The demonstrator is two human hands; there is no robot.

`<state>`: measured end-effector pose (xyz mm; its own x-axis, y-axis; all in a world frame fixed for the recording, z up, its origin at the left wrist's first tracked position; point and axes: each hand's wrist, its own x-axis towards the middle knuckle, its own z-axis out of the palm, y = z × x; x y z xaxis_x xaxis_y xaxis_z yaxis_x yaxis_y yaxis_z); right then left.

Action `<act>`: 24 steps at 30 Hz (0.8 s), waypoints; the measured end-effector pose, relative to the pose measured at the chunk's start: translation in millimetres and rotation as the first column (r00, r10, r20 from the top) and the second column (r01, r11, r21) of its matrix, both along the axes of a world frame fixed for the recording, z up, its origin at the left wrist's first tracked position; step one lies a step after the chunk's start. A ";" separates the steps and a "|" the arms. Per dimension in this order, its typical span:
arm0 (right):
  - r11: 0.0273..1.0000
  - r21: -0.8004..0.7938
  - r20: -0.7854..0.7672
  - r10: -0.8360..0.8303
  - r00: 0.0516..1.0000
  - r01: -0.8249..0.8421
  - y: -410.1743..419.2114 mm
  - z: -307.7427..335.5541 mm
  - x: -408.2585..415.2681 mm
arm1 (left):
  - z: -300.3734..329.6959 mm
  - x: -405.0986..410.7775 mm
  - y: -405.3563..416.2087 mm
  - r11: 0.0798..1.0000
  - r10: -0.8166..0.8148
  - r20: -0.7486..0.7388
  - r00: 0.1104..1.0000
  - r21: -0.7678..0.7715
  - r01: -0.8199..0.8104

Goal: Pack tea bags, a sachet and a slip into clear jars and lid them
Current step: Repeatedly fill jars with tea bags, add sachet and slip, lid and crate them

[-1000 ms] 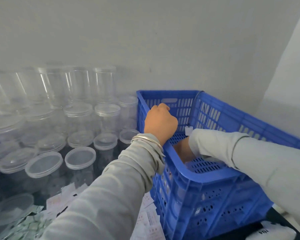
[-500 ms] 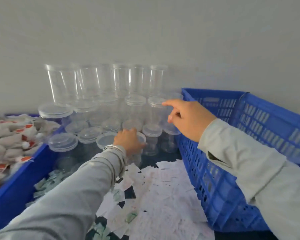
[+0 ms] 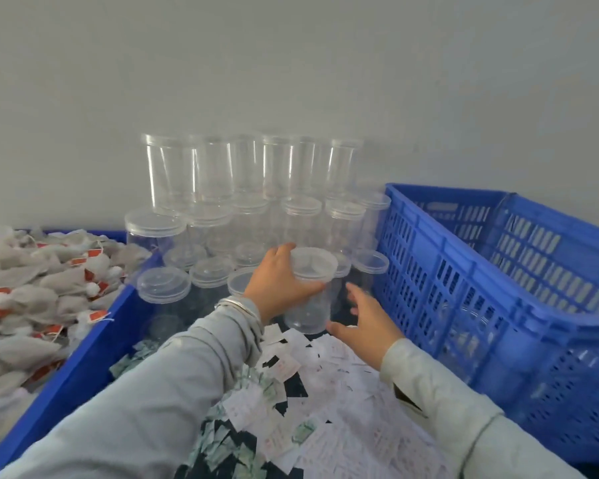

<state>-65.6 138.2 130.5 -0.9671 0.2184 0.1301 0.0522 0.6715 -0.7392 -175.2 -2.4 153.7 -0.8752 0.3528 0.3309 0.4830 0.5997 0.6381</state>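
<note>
Gripping clear lidded jar [image 3: 310, 288] with my left hand [image 3: 279, 288], fingers wrapping round its side, at front of jar stack [image 3: 249, 202] standing along back edge of bench. My right hand [image 3: 365, 318] hovering just right of jar, fingers spread, holding nothing. Paper slips [image 3: 329, 402] and green sachets [image 3: 222, 440] lying scattered over bench middle. Tea bags [image 3: 32, 292] piling in blue tray [image 3: 83, 361] on left side. Blue crate [image 3: 498, 271] sitting along right edge.
</note>
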 end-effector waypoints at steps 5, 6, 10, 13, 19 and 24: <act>0.940 -0.238 -0.220 0.194 0.956 -0.245 -39.3 9.0 -10.0 | 28.6 36.5 -67.8 0.945 -0.249 0.121 0.961 -0.185 0.268; 0.946 -0.164 -0.209 0.242 0.948 -0.278 -49.8 9.3 -8.5 | 30.7 45.4 -85.2 0.917 -0.279 0.122 0.952 -0.262 0.302; 0.899 0.301 -0.182 0.381 0.907 -0.317 -92.5 -6.9 3.5 | 16.1 77.0 -138.1 0.861 -0.231 0.085 0.969 -0.447 0.244; 0.829 0.496 -0.274 0.431 0.860 -0.258 -118.6 -24.5 11.9 | -9.9 95.2 -163.6 0.903 -0.147 0.057 0.987 -0.400 0.158; 0.756 0.626 -0.295 0.455 0.840 -0.189 -139.1 -47.9 28.4 | -51.0 116.2 -181.3 0.943 -0.069 -0.020 0.997 -0.326 0.058; 0.776 0.630 -0.465 0.396 0.792 -0.019 -138.1 -58.1 38.1 | -52.2 120.7 -171.0 0.974 0.083 0.236 0.968 -0.224 -0.028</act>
